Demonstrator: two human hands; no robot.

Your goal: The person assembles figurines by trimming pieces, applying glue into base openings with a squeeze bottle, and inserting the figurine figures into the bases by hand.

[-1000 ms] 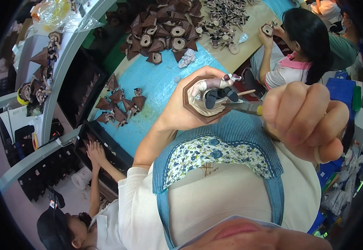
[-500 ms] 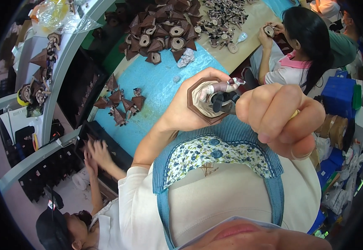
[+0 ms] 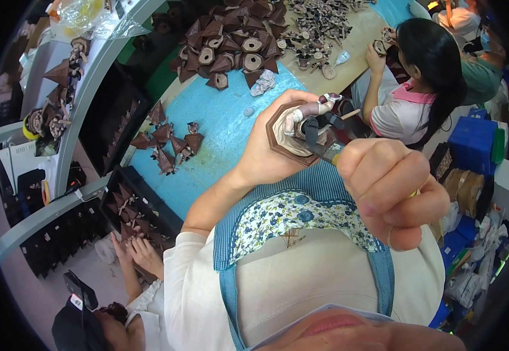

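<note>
My left hand [image 3: 258, 140] is wrapped round a brown, many-sided base [image 3: 273, 139] with a cream hollow inside. On this base is a small painted figurine [image 3: 309, 111] with pale and mauve limbs and black parts. A thin tan stick [image 3: 351, 114] juts out beside it. My right hand [image 3: 390, 187] is closed in a fist around a slim tool with a grey metal blade [image 3: 328, 154]. The blade's tip lies against or just in front of the figurine's black part; contact cannot be made out. My fingers hide most of the tool's handle.
Brown pointed pieces [image 3: 231, 44] lie heaped on the table, beside many small figurine parts [image 3: 318, 35]. Crumpled white paper [image 3: 262, 83] and a smaller brown group [image 3: 166, 143] rest on the blue sheet [image 3: 207, 117]. Co-workers sit right and lower left, the latter touching a black tray [image 3: 149, 205].
My right hand has moved slightly down and its tool's blade now shows more. The base has tilted a little in my left hand. The lower-left co-worker's hands have come down to the tray.
</note>
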